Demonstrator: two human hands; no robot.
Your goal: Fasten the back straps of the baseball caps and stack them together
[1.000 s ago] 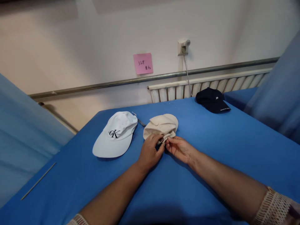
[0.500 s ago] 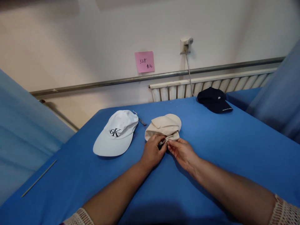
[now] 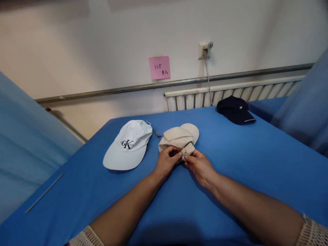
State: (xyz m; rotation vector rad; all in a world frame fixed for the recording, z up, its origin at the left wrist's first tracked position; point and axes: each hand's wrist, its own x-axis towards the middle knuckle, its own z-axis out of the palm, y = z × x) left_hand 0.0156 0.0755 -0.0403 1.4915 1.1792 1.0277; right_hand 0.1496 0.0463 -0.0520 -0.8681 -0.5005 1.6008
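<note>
While my left hand [image 3: 166,162] grips one beige cap [image 3: 177,134] at the back, my right hand [image 3: 200,168] pinches its strap [image 3: 185,150]; location: blue cover [image 3: 246,153], beside one white cap [image 3: 128,143]. Handling, I judge: left firm, strap flat, right fingertips light.

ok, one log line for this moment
left hand: gripping beige fabric cap | right hand: pinching it, near side | white fabric cap: left | navy fabric cap: back right

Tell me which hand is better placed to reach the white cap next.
The left hand, probably: the white cap lies to its left. The right hand is farther off, beyond the left one. Both hands, though, hold the beige cap.
</note>
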